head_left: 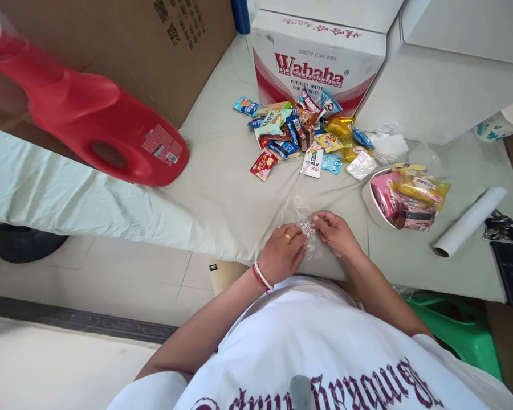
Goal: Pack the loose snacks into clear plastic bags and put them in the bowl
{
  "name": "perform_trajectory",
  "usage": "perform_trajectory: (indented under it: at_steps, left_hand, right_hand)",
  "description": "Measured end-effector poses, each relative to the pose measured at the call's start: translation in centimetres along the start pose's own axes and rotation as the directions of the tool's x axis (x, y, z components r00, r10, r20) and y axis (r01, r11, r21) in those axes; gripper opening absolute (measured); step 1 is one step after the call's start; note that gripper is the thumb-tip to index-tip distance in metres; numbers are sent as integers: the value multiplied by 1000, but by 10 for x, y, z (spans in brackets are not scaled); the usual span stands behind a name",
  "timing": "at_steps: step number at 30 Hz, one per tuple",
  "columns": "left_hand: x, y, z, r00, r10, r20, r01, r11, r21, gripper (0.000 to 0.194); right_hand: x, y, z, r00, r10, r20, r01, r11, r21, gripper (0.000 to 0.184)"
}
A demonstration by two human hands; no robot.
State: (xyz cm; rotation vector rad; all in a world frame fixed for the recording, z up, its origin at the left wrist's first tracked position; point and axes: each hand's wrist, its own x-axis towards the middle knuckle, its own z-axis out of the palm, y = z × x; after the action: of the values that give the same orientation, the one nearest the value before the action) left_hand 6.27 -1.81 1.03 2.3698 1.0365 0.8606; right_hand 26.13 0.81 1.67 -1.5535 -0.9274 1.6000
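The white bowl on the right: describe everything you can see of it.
The white bowl looks smooth and plain, perhaps plastic or ceramic. It sits on the pale covered table, to the right of the right hand, which does not touch it. Its near left wall and part of the rim show; the rest is hidden. It is heaped with wrapped snacks: a pink packet, a yellow packet and a dark red one, some reaching over the rim.
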Motion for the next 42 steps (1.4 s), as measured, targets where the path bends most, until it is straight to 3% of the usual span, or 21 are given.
perform_trajectory:
  at_steps: [3, 5, 6, 10, 12, 15, 20, 25, 29, 31, 34, 36, 40, 42]
  left_hand:
    - [-1, -8, 12, 984, -176, -23, 176, 984, -5, 12]
    - [-4, -11, 15, 976, -214, -27, 214, 977, -16, 6]
    - [-5, -12, 15, 978, -206, -12, 206, 978, -11, 6]
    - [-8, -8, 14, 988, -104, 112, 100, 994, 44, 42]
    - [-7, -7, 13, 986, -80, 144, 76, 997, 33, 36]
    - [-6, -10, 11, 990, -97, 98, 106, 991, -82, 13]
    - [-6, -15, 5, 983, -179, 32, 178, 905, -386, 13]
    - [-8, -17, 2, 936, -349, 47, 302, 728, -615, 16]
    - [-7, -17, -1, 852, -523, 26, 361, 551, -752, 19]
    - [-5, -19, -7, 761, -649, -20, 333, 416, -846, 19]
    - [-3, -28, -25, 602, -798, -23, 194, 174, -965, 21]
    - [-6, -38, -39, 531, -848, 9, 109, 58, -992, 23]
    - [-17, -56, -54, 421, -906, 55, 51, -37, -998, 19]
    - [-22, -60, -53, 402, -913, 76, 61, -57, -997, 18]
  right_hand:
    - [-10, 2, -9, 996, 66, 61, -62, 996, -65, 48]
    - [-16, 6, -14, 993, 83, 83, -73, 990, -119, 40]
    - [-18, 8, -16, 993, 84, 84, -72, 988, -133, 36]
    - [-19, 13, -18, 994, 78, 83, -70, 993, -90, 30]
    - [-18, 13, -18, 994, 78, 81, -74, 995, -62, 31]
    - [-18, 10, -18, 993, 89, 76, -86, 996, -40, 31]
    - [-19, 8, -18, 993, 82, 80, -79, 996, -36, 35]
    - [-19, 8, -17, 995, 62, 78, -58, 997, -49, 38]
    - [-21, 6, -18, 996, 57, 70, -54, 997, -55, 37]
    - [-23, 6, -19, 997, 47, 63, -43, 997, -57, 34]
    - [-27, 9, -25, 999, 21, 33, -19, 997, -74, 31]
    - [-29, 12, -31, 1000, 11, 3, -10, 995, -103, 30]
    - [-33, 17, -45, 1000, 4, -14, -6, 978, -207, 30]
    - [-35, 13, -51, 999, -20, 30, 29, 946, -322, 30]
